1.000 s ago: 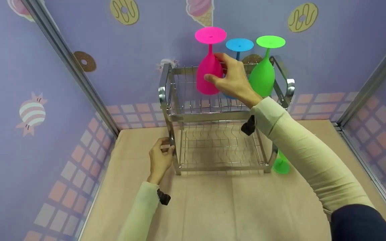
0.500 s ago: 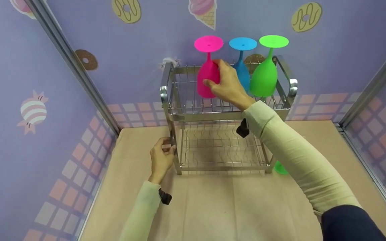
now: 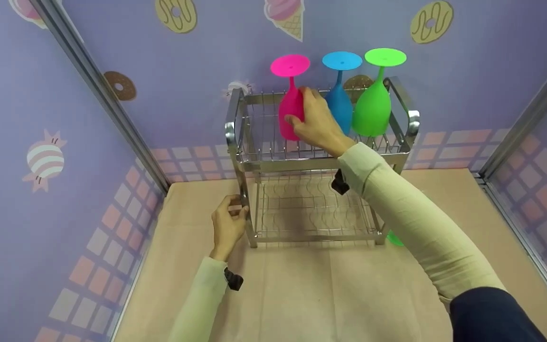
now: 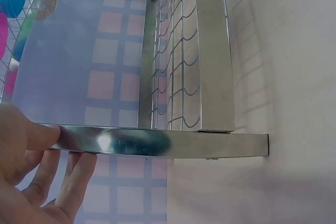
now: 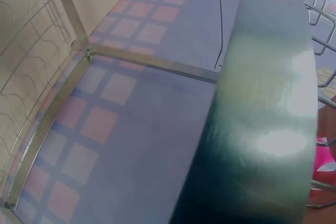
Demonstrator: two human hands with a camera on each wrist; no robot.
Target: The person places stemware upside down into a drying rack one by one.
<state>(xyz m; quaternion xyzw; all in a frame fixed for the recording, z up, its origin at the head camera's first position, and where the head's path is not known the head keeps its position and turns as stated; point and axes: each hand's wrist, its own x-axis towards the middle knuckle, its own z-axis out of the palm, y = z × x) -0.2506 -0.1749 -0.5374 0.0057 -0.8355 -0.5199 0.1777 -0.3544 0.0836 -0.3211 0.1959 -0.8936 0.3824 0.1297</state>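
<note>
My right hand (image 3: pixel 318 118) grips the bowl of a pink goblet (image 3: pixel 291 107), which is upside down with its foot upward, at the top tier of a metal dish rack (image 3: pixel 297 165). Right of it on that tier, a blue goblet (image 3: pixel 341 102) and a green goblet (image 3: pixel 373 107) also stand inverted. Lower down, my left hand (image 3: pixel 228 225) pinches the rack's front left post, thumb on one side and fingers on the other; the left wrist view shows this post (image 4: pixel 121 141) closely. In the right wrist view a rack bar (image 5: pixel 257 108) hides most of the pink goblet (image 5: pixel 323 158).
The rack's lower wire tier (image 3: pixel 314 209) holds no goblets. Part of another green goblet (image 3: pixel 395 238) shows on the table (image 3: pixel 297 294) by the rack's right leg, mostly behind the right sleeve. Patterned walls (image 3: pixel 183 109) enclose the back and sides.
My right hand has lowered the pink goblet onto the top tier and shifted slightly left, uncovering the blue goblet. The left hand keeps its hold on the post.
</note>
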